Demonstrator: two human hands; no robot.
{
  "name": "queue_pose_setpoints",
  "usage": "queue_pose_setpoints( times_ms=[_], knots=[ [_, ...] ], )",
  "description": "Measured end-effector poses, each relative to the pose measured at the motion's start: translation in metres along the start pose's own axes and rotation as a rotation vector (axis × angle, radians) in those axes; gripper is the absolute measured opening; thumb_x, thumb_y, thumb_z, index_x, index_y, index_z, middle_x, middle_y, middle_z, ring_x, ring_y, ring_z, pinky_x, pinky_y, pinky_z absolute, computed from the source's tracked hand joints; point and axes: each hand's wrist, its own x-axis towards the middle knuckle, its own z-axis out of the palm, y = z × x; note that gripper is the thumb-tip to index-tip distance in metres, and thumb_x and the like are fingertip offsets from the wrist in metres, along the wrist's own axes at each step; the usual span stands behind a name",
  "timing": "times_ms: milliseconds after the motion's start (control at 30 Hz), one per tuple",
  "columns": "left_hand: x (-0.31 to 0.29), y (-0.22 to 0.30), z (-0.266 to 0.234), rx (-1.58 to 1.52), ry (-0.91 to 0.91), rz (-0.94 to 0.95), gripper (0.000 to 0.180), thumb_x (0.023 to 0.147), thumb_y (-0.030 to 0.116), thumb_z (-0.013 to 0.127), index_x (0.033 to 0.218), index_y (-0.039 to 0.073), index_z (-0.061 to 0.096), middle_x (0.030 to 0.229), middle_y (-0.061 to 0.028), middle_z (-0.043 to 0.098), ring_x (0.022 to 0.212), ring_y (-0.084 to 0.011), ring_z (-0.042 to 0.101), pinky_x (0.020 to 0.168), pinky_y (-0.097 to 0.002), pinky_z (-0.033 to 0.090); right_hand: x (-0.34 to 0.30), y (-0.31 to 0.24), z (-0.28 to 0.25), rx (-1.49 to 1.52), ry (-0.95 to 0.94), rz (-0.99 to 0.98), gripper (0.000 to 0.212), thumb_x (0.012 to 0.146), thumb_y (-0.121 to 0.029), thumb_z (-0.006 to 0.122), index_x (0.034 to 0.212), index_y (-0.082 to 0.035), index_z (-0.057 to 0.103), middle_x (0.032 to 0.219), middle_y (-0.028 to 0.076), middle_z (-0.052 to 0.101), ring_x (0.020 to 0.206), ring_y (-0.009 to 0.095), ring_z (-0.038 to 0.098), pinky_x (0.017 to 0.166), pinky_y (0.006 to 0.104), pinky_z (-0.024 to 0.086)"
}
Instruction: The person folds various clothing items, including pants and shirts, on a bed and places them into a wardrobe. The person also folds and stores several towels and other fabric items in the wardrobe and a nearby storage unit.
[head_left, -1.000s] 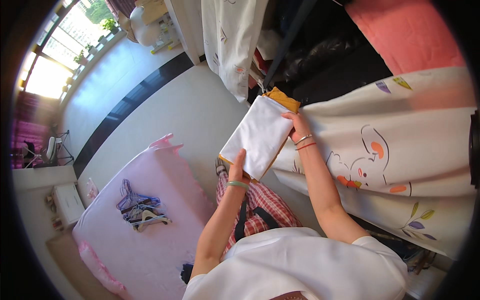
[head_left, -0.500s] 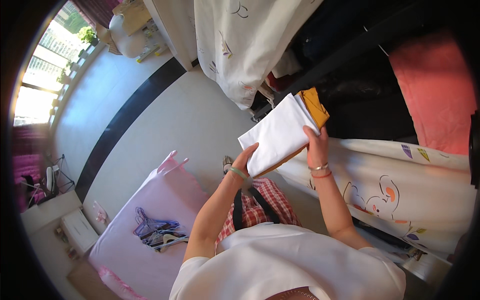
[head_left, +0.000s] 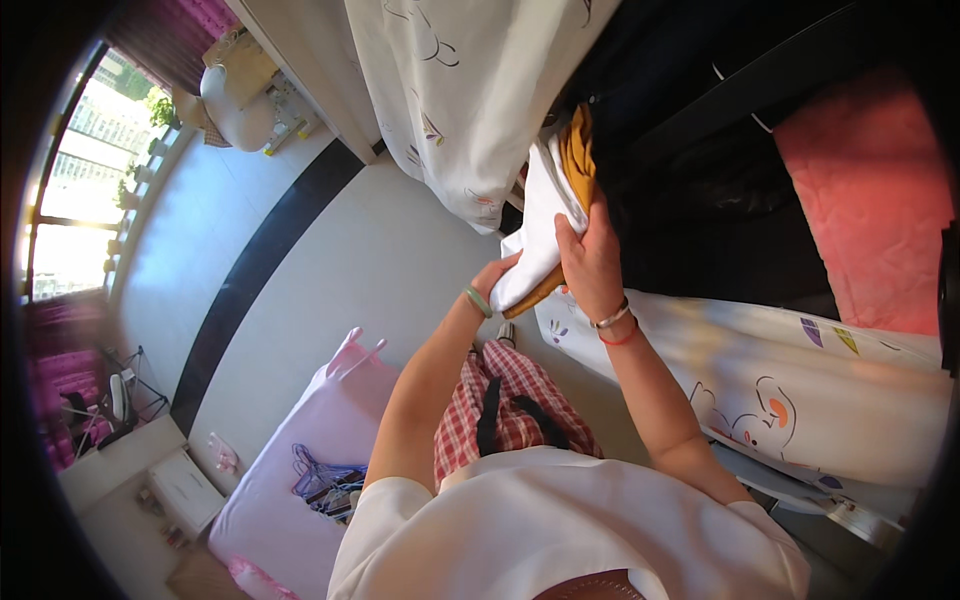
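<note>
Both my hands grip a stack of folded cloth at the dark opening between two white curtains. On the stack's near side is a folded white cloth [head_left: 540,225], now bent and tilted, with a folded mustard-yellow cloth [head_left: 577,158] behind it. My left hand [head_left: 492,279] is closed on the lower left corner, next to the left curtain's hem. My right hand [head_left: 590,262] grips the right edge, thumb across the white side. The far end of the stack reaches the dark interior [head_left: 690,235] of the opening. Fingers behind the cloth are hidden.
A patterned white curtain [head_left: 440,120] hangs at the left of the opening; another [head_left: 740,360] lies drawn along its right. Salmon-pink cloth [head_left: 860,200] hangs at far right. Left below, a pink-covered surface [head_left: 265,535] carries several hangers [head_left: 325,480].
My hands have carried the stack away from me and slightly left, up to the opening. The cloth has turned from flat and broad to tilted and bent.
</note>
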Motion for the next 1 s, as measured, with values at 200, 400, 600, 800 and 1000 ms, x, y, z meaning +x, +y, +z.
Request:
queue_pose_setpoints(
  times_ms=[200, 400, 600, 800, 1000],
  knots=[
    [0.026, 0.042, 0.010, 0.033, -0.101, 0.007, 0.048, 0.096, 0.030, 0.051, 0.132, -0.001, 0.045, 0.122, -0.0152, 0.060, 0.102, -0.0244, 0.064, 0.092, -0.0388, 0.052, 0.042, 0.016, 0.012, 0.050, 0.079, -0.006, 0.042, 0.092, -0.012, 0.055, 0.129, 0.003, 0.040, 0.111, 0.020, 0.061, 0.099, 0.027, 0.062, 0.087, 0.0337, 0.048],
    [0.046, 0.098, 0.018, 0.050, -0.139, 0.082, 0.043, 0.096, 0.028, 0.050, 0.128, -0.001, 0.049, 0.119, -0.0145, 0.062, 0.104, -0.0260, 0.064, 0.094, -0.0391, 0.051, 0.074, 0.005, 0.024, 0.079, 0.091, 0.212, 0.029, 0.091, -0.013, 0.058, 0.112, 0.005, 0.048, 0.099, 0.021, 0.063, 0.088, 0.028, 0.063, 0.077, 0.0362, 0.048],
    [0.016, 0.172, 0.004, 0.207, 0.088, 0.405, 0.037, 0.091, 0.023, 0.063, 0.119, 0.001, 0.053, 0.106, -0.0107, 0.065, 0.090, -0.0209, 0.067, 0.080, -0.0341, 0.057, 0.093, 0.016, 0.051, 0.651, 0.200, 0.293, 0.023, 0.091, -0.010, 0.058, 0.110, 0.001, 0.053, 0.104, 0.005, 0.060, 0.092, 0.011, 0.054, 0.083, 0.0274, 0.044],
    [-0.029, 0.222, -0.022, 0.536, 0.332, 0.594, 0.047, 0.085, 0.023, 0.070, 0.124, 0.008, 0.049, 0.104, -0.0082, 0.063, 0.086, -0.0183, 0.063, 0.068, -0.0340, 0.056, 0.078, 0.085, 0.109, 1.232, 0.442, 0.461, 0.030, 0.079, -0.004, 0.065, 0.108, -0.004, 0.055, 0.103, 0.004, 0.059, 0.095, 0.013, 0.056, 0.086, 0.0281, 0.046],
    [0.000, 0.243, 0.018, 0.353, 0.341, 0.521, 0.043, 0.089, 0.031, 0.062, 0.122, 0.006, 0.053, 0.106, -0.0102, 0.065, 0.091, -0.0245, 0.065, 0.083, -0.0364, 0.054, 0.073, 0.138, 0.109, 1.415, 0.698, 0.461, 0.028, 0.081, -0.011, 0.061, 0.108, -0.004, 0.059, 0.108, 0.007, 0.062, 0.102, 0.023, 0.059, 0.088, 0.0383, 0.047]
  ],
)
